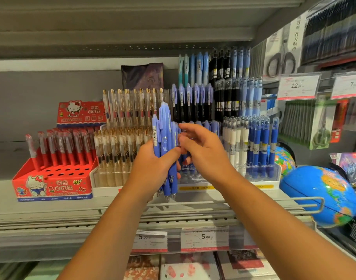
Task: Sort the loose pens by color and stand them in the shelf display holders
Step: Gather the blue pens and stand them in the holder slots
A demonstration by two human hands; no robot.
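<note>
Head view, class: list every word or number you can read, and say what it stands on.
"HELLO KITTY": red pen box.
"12.00": upper price tag.
"5.00": left shelf-edge tag.
"5.00": right shelf-edge tag.
"7": far-right price tag, rest blurred.
Print on the blue pens in the left hand, and the Chinese lettering: too blurred to read.

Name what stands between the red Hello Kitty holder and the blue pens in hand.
A tiered rack of clear gold-clip pens, seen in the head view.
</note>
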